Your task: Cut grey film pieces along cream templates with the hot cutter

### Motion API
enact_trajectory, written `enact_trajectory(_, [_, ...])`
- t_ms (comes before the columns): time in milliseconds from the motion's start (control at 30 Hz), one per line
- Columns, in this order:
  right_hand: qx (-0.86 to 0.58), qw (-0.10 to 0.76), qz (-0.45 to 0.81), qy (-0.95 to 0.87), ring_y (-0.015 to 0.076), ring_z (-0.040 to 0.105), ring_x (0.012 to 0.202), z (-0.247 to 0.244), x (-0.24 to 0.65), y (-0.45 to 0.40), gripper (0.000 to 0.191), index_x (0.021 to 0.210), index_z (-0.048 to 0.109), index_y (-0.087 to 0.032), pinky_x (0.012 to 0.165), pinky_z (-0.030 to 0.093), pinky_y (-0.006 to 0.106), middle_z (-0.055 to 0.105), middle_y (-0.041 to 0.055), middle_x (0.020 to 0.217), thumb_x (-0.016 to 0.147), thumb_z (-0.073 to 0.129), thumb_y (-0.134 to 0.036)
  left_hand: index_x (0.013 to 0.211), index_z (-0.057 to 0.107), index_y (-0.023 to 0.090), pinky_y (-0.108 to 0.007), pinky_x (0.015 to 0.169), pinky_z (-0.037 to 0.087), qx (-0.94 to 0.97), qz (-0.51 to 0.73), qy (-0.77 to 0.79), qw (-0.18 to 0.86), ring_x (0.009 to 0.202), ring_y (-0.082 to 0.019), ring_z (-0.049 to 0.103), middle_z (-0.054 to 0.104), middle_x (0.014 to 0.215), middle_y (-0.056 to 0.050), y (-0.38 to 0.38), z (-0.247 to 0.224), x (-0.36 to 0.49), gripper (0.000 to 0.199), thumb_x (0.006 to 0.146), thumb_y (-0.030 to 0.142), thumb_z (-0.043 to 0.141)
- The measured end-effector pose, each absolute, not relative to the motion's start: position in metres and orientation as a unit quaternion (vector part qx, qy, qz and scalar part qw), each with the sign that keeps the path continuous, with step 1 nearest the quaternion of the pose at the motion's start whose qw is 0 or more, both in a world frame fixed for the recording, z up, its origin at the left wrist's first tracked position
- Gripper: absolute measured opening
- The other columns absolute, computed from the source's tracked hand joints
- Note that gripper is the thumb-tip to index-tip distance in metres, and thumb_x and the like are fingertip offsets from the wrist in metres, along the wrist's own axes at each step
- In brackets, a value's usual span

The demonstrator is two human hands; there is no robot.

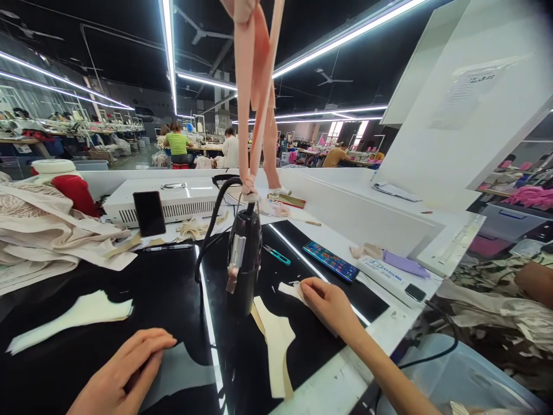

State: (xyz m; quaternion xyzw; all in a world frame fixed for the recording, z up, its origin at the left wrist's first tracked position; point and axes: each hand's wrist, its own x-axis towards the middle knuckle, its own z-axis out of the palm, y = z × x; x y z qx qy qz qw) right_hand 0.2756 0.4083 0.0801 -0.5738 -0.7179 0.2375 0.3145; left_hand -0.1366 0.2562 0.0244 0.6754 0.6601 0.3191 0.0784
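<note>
My left hand (129, 369) is at the lower left, fingers stretched out, touching the left edge of a thin translucent shaped sheet (185, 372) on the black mat. My right hand (326, 302) pinches the end of a small white fabric piece (290, 290) right of centre. Between my hands, cream cut fabric pieces (276, 346) lie overlapping. Just above them a black handheld electric tool (245, 259) hangs upright from knotted pink fabric strips (246, 115). A stack of pale cut pieces (80, 314) lies at the left.
Behind the tool lie teal-handled snips (277, 255) and a lit phone (330, 260). A dark phone (149, 213) leans against a white vented box (125, 202). Piled fabric (38, 230) fills the left side. A black cable (209, 230) loops beside the tool. Other people sit at distant tables.
</note>
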Motion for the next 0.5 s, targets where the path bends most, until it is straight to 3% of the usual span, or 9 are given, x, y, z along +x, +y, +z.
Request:
enact_trajectory(233, [-0.582, 0.334, 0.285, -0.685, 0.0152, 0.062, 0.069, 0.082, 0.274, 0.41, 0.028, 0.081, 0.067, -0.017, 0.072, 0.053, 0.032, 0.064, -0.0031, 0.073, 0.1, 0.064, -0.038, 0.115, 0.071, 0.041, -0.034, 0.104, 0.056, 0.675, 0.327, 0.657, 0.069, 0.118, -0.021, 0.069, 0.067, 0.127, 0.006, 0.259, 0.026, -0.134, 0.029, 0.1, 0.049, 0.048])
enact_trajectory(500, [-0.567, 0.44, 0.398, -0.571, 0.0175, 0.07, 0.084, 0.079, 0.284, 0.409, 0.022, 0.098, 0.067, -0.016, 0.08, 0.058, 0.036, 0.071, 0.0023, 0.093, 0.102, 0.061, -0.036, 0.119, 0.069, 0.039, -0.033, 0.099, 0.06, 0.698, 0.31, 0.644, 0.05, 0.117, -0.021, 0.07, 0.067, 0.128, 0.005, 0.26, 0.024, -0.137, 0.029, 0.102, 0.045, 0.047])
